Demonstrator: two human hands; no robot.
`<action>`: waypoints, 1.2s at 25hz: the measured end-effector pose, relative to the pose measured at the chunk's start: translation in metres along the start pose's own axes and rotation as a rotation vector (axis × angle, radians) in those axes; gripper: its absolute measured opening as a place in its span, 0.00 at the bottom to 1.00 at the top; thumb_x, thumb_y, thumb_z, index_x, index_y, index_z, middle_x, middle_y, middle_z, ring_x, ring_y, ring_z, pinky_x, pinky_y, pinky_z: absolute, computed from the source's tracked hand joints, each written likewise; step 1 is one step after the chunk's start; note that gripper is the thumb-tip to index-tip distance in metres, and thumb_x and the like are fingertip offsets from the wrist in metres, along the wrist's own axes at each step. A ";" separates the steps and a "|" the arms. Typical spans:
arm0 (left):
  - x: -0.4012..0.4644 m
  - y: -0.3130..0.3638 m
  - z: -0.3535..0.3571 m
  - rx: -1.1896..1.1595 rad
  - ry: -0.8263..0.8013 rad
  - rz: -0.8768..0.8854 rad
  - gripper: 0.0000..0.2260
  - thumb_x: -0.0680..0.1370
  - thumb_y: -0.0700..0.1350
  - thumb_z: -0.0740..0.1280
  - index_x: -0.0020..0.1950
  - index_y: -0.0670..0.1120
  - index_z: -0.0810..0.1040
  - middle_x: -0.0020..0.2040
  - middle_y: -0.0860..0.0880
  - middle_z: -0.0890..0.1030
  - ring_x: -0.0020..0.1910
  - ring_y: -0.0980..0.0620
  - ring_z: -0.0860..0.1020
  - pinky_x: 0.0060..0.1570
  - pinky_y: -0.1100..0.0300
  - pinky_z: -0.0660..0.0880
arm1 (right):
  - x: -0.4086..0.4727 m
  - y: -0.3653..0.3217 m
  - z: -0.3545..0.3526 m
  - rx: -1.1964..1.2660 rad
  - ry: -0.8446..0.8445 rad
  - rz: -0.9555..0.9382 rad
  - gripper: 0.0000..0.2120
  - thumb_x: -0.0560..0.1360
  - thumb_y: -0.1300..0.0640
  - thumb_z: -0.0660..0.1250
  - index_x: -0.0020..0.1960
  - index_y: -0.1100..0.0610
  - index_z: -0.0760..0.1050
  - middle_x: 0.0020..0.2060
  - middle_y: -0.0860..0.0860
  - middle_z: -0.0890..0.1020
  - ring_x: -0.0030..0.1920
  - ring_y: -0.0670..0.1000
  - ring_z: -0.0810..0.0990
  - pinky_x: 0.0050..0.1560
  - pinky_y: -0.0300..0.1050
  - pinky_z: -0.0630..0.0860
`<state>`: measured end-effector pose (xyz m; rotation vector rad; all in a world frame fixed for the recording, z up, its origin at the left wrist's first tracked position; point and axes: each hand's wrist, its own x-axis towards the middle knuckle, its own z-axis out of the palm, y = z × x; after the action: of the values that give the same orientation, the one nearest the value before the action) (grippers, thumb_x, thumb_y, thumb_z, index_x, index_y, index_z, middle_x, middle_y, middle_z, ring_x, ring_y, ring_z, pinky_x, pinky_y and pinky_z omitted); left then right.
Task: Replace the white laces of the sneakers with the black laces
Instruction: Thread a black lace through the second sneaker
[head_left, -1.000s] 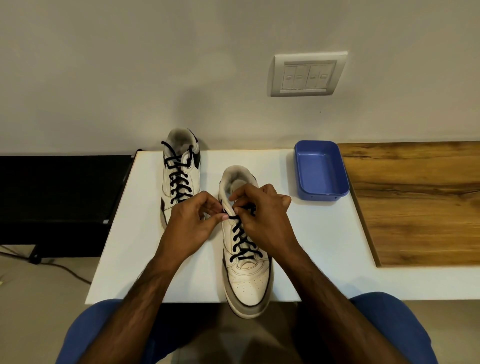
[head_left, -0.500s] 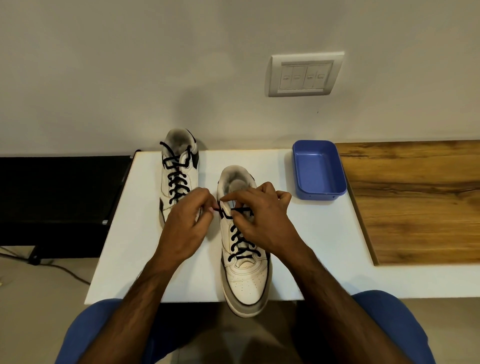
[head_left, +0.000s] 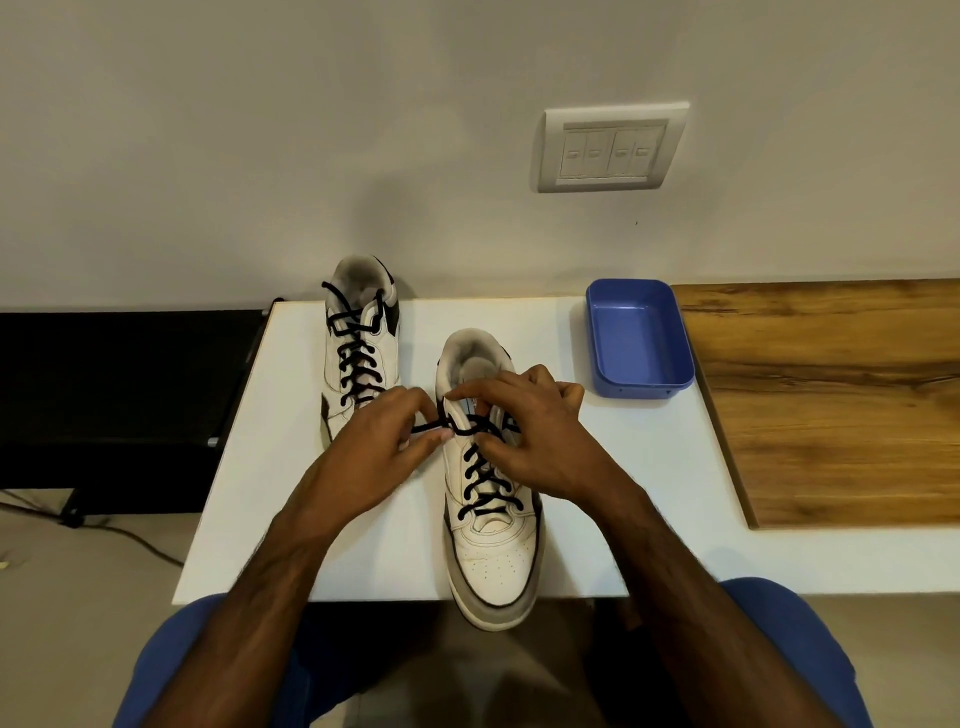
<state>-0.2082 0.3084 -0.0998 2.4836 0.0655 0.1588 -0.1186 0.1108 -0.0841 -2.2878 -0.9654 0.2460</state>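
Two white sneakers stand on the white table (head_left: 613, 483). The far sneaker (head_left: 363, 332) at the back left is threaded with a black lace. The near sneaker (head_left: 491, 545) points its toe over the table's front edge, and its black lace (head_left: 485, 483) crosses up the eyelets. My left hand (head_left: 374, 452) pinches a free end of that lace just left of the shoe's collar. My right hand (head_left: 524, 431) lies over the top eyelets, its fingers curled on the lace and the tongue. The lace under that hand is hidden.
An empty blue plastic tray (head_left: 639, 338) sits at the back right of the table. A wooden board (head_left: 831, 400) adjoins the table on the right. A black unit (head_left: 119, 395) stands to the left, cables on the floor beneath. A switch plate (head_left: 610, 148) is on the wall.
My left hand has drawn the lace end out to the left of the collar. My right hand stayed over the top eyelets, shifting slightly.
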 end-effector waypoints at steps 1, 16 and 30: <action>0.001 -0.002 0.001 0.019 -0.014 0.029 0.11 0.80 0.55 0.66 0.45 0.49 0.77 0.38 0.55 0.70 0.39 0.56 0.72 0.38 0.61 0.66 | 0.000 0.000 0.000 -0.015 -0.005 -0.010 0.21 0.74 0.50 0.67 0.66 0.36 0.73 0.55 0.37 0.76 0.56 0.44 0.66 0.57 0.49 0.57; 0.001 0.012 -0.010 -0.470 0.097 -0.159 0.08 0.83 0.48 0.65 0.43 0.50 0.74 0.35 0.50 0.77 0.33 0.52 0.73 0.36 0.57 0.70 | -0.001 0.005 -0.002 -0.055 -0.037 -0.009 0.22 0.75 0.47 0.69 0.67 0.35 0.71 0.58 0.36 0.74 0.57 0.45 0.65 0.54 0.47 0.53; 0.004 0.018 -0.015 -0.916 0.367 -0.219 0.11 0.83 0.44 0.61 0.44 0.50 0.80 0.45 0.46 0.82 0.43 0.45 0.76 0.44 0.56 0.72 | 0.000 0.005 -0.001 -0.026 -0.042 -0.018 0.21 0.76 0.47 0.69 0.66 0.35 0.71 0.56 0.38 0.75 0.57 0.44 0.67 0.59 0.50 0.56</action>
<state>-0.2060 0.3038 -0.0769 1.5014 0.3366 0.4376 -0.1152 0.1075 -0.0863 -2.3046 -1.0159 0.2760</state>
